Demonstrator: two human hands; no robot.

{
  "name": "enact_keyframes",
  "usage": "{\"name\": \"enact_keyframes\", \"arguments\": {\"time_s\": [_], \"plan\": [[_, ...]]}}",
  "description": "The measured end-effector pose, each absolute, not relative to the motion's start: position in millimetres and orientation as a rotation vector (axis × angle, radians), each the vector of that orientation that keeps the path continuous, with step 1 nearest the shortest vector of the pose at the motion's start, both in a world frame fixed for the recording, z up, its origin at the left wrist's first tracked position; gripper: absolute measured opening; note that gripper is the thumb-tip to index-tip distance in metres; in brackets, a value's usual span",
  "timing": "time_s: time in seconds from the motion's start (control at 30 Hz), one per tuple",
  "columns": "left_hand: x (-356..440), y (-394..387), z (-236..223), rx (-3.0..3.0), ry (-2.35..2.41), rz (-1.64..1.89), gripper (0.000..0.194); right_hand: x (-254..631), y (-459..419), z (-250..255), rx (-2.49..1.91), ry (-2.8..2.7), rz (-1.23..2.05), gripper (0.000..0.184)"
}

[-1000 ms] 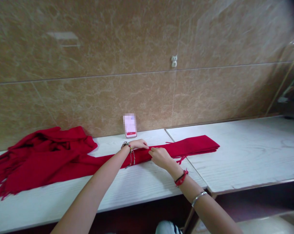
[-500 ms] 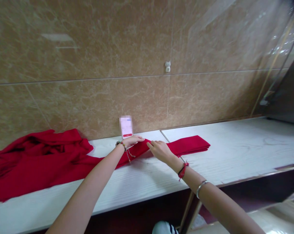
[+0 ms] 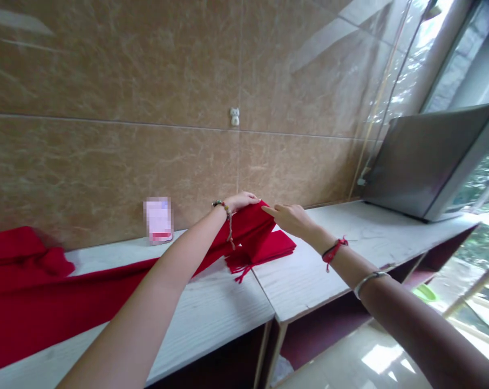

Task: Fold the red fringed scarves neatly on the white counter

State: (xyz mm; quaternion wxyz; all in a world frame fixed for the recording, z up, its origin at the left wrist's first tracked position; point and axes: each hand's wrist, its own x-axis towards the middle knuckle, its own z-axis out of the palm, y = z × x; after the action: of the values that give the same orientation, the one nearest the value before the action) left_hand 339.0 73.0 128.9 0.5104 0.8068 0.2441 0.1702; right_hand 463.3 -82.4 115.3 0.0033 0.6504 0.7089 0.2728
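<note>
A long red scarf (image 3: 86, 302) with fringed ends runs along the white counter. My left hand (image 3: 244, 200) is closed on a raised part of it, the fingers pinching its upper edge. Just to the right, my right hand (image 3: 291, 219) grips the same raised edge, one finger stretched out along the cloth towards the left hand. Below both hands lies a folded flat section of the scarf, its fringe hanging towards the counter's front. The fingertips of my right hand are partly hidden by the hand itself.
A blurred phone-like screen (image 3: 159, 221) leans on the brown tiled wall (image 3: 107, 173). The white counter (image 3: 321, 275) has a seam and open shelves below. A grey box-shaped appliance (image 3: 422, 162) stands at the right end. A small white cat figure (image 3: 235, 116) is on the wall.
My hands have lifted the scarf and carried it to the right, over the folded section, which now looks shorter. The fringe has come into sight. The view has turned right.
</note>
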Motion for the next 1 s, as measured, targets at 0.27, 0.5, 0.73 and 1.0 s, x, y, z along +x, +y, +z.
{"name": "enact_keyframes", "arguments": {"time_s": [0.27, 0.5, 0.73, 1.0], "plan": [[417, 66, 67, 2.423, 0.731, 0.296, 0.029, 530, -81, 46, 2.110, 2.142, 0.574, 0.042], [355, 11, 30, 2.898, 0.726, 0.410, 0.057, 542, -81, 20, 2.205, 2.175, 0.467, 0.044], [283, -5, 13, 3.067, 0.945, 0.263, 0.057, 541, -79, 32, 2.323, 2.252, 0.491, 0.035], [292, -4, 3, 3.101, 1.037, 0.312, 0.068, 538, -73, 32, 2.403, 2.254, 0.495, 0.031]]}}
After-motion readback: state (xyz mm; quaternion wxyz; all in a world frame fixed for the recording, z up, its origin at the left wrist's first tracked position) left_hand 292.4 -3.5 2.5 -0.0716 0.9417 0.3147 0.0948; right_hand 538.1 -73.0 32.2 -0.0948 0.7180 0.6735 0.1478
